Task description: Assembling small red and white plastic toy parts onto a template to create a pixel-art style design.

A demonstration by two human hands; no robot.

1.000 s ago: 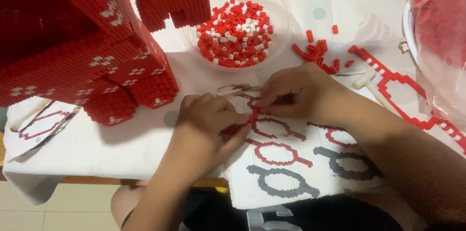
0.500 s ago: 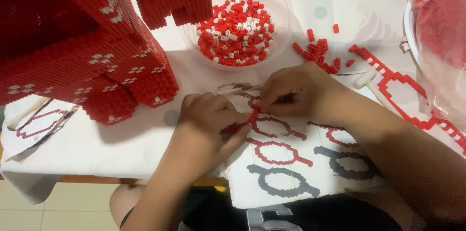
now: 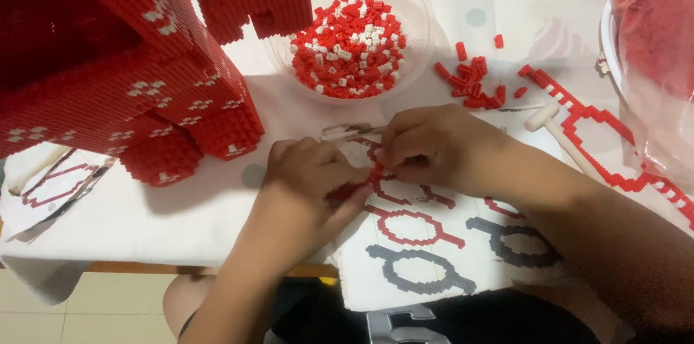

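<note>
From the head camera, the left hand [image 3: 307, 178] and right hand [image 3: 426, 145] meet over a printed pattern sheet [image 3: 434, 257] on the worktop [image 3: 144, 221], fingers pinched shut on a short red brick chain [image 3: 365, 183], held flat so it follows the drawn loops. A clear bowl of red and white bricks [image 3: 347, 48] sits just behind, near a loose brick pile [image 3: 473, 80] and a white hammer [image 3: 560, 134].

Large red brick model [image 3: 123, 62] cut off top-left.
</note>
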